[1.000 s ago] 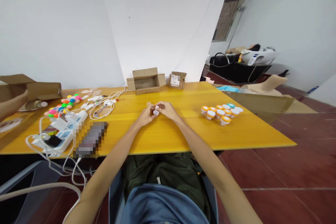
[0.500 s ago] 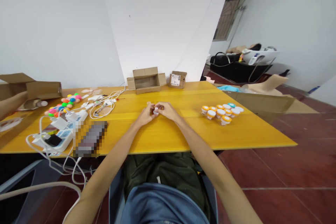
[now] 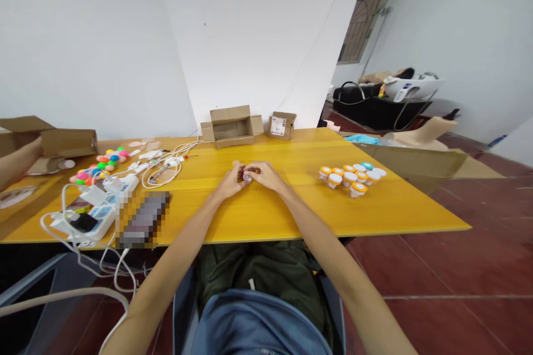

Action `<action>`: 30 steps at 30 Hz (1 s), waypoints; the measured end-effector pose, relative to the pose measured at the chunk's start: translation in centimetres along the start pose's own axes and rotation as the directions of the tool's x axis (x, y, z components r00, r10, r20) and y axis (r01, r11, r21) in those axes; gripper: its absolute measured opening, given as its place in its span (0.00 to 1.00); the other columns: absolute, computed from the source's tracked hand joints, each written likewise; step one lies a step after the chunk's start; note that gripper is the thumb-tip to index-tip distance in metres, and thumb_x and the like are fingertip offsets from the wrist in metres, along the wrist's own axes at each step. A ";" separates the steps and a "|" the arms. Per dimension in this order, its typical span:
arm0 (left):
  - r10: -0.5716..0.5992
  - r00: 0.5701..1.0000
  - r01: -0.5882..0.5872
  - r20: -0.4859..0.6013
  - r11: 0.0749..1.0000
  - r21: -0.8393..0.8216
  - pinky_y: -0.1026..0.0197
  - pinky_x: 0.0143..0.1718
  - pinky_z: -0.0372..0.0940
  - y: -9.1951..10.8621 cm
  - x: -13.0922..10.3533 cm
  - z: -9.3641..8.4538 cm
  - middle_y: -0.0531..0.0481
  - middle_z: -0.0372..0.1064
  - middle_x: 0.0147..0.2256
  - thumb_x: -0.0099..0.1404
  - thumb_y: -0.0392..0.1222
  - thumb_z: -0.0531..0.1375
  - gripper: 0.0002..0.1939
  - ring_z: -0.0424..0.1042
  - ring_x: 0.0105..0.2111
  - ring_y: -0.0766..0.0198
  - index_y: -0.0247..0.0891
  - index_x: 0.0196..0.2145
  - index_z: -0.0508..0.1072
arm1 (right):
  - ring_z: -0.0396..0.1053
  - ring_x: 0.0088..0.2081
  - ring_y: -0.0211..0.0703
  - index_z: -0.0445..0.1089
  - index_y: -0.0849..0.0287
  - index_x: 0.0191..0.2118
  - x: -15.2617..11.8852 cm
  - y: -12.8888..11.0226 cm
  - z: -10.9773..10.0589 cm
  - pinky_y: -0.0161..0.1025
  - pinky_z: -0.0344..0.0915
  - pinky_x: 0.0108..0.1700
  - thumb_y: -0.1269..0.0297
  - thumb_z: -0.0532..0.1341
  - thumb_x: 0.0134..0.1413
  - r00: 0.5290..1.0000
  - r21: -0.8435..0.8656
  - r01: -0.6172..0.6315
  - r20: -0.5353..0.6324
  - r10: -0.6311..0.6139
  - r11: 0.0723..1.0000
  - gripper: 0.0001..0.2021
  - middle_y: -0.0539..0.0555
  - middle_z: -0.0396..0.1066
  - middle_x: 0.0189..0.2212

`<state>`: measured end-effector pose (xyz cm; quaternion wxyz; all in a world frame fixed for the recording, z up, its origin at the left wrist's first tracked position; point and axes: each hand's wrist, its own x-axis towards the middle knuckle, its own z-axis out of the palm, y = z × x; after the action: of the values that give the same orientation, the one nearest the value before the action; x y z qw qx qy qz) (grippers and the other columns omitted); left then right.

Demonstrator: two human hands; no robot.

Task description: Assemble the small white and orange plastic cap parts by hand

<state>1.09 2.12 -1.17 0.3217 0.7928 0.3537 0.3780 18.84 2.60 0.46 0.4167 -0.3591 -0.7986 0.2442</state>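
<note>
Over the middle of the yellow table [image 3: 291,216], my left hand [image 3: 232,182] and my right hand [image 3: 264,175] meet around a small whitish object [image 3: 247,176]. The fingers of both hands are curled and closed on it, and they cover most of it, so its kind cannot be made out. To the right stands a group of several small clear jars [image 3: 350,178] with orange, white and teal lids. An open cardboard box [image 3: 232,126] lies beyond my hands, with a smaller labelled box [image 3: 282,125] beside it.
At the left are a power strip [image 3: 109,206] with chargers, a phone [image 3: 145,217], white cables [image 3: 166,177] and colourful small balls [image 3: 102,166]. Another person's arm [image 3: 20,162] reaches into a cardboard box [image 3: 69,142]. A large carton [image 3: 412,163] stands off the right edge.
The small whitish object has turned slightly between my fingers, and its dark-marked face shows less. My hands stay in nearly the same place.
</note>
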 end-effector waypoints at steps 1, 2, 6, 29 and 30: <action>0.000 1.000 0.000 -0.001 1.000 0.002 0.53 0.48 0.71 0.0 0.0 0.0 0.45 0.74 0.45 0.62 0.47 0.65 0.17 0.76 0.43 0.59 0.41 0.45 0.66 | 0.72 0.32 0.40 0.80 0.56 0.32 0.0 0.0 0.0 0.35 0.67 0.36 0.68 0.64 0.52 1.000 -0.003 0.001 0.000 -0.001 1.000 0.05 0.50 0.79 0.30; 0.000 1.000 0.000 -0.002 1.000 0.004 0.53 0.48 0.71 -0.1 0.0 0.0 0.45 0.74 0.45 0.62 0.47 0.65 0.17 0.76 0.43 0.59 0.40 0.45 0.66 | 0.72 0.32 0.40 0.80 0.56 0.32 0.0 0.0 0.0 0.35 0.66 0.36 0.68 0.64 0.52 1.000 -0.005 0.002 -0.001 -0.002 1.000 0.05 0.50 0.79 0.30; 0.004 1.000 -0.004 -0.005 1.000 0.018 0.53 0.47 0.71 -0.1 0.0 0.0 0.45 0.74 0.44 0.62 0.47 0.65 0.17 0.76 0.43 0.59 0.40 0.45 0.67 | 0.72 0.32 0.40 0.79 0.56 0.31 0.0 0.0 0.0 0.35 0.66 0.37 0.69 0.64 0.52 1.000 -0.009 0.006 0.007 -0.006 1.000 0.05 0.50 0.79 0.31; 0.006 1.000 -0.005 -0.015 0.998 0.059 0.55 0.46 0.71 -0.1 0.1 0.1 0.48 0.72 0.41 0.61 0.43 0.63 0.15 0.75 0.41 0.59 0.40 0.44 0.67 | 0.73 0.35 0.42 0.80 0.54 0.33 0.1 0.4 0.0 0.36 0.66 0.41 0.71 0.61 0.54 0.999 -0.057 0.048 0.013 -0.047 0.997 0.10 0.51 0.79 0.33; 0.006 1.000 -0.005 -0.018 0.998 0.062 0.55 0.47 0.71 -0.1 0.1 0.1 0.48 0.72 0.42 0.61 0.43 0.64 0.15 0.75 0.41 0.59 0.40 0.44 0.67 | 0.73 0.36 0.43 0.80 0.54 0.33 0.1 0.4 0.0 0.36 0.66 0.42 0.72 0.61 0.54 0.999 -0.051 0.049 0.016 -0.048 0.998 0.10 0.51 0.79 0.33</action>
<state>1.17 2.26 -1.23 0.2925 0.8001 0.3658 0.3748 18.95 2.92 0.26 0.4073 -0.3484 -0.8161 0.2161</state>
